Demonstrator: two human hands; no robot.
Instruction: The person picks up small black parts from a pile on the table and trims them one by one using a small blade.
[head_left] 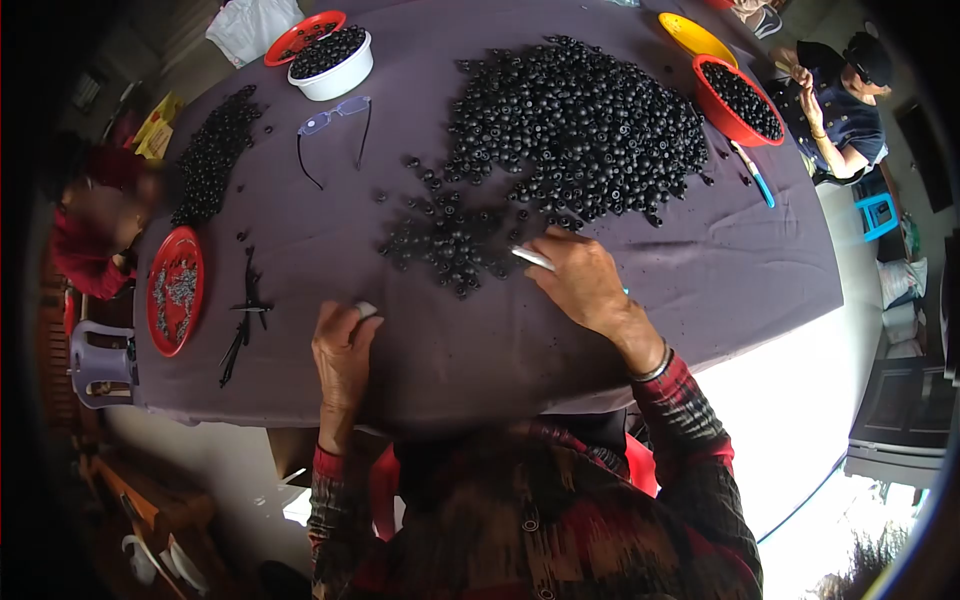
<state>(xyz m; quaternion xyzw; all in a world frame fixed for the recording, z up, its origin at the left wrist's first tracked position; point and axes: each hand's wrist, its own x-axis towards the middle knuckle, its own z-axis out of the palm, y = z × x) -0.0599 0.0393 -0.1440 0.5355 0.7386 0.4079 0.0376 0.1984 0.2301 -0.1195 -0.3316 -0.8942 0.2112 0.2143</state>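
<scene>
Nearest, over a dark purplish tablecloth [480, 365], the left hand [341, 352] curls, a pale piece [366, 309] at its fingertips; whether gripped, I cannot tell. Farther right, the right hand [580, 282] grasps a slim white object [533, 258] beside a small cluster of black beads [450, 240]. Beyond lies a large bead pile [580, 130].

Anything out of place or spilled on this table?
Eyeglasses lie open near the white tub, odd amid a work surface. A few stray black pieces sit apart from the big pile, near the red bowl at right, possibly spilled. No obvious damage.
</scene>
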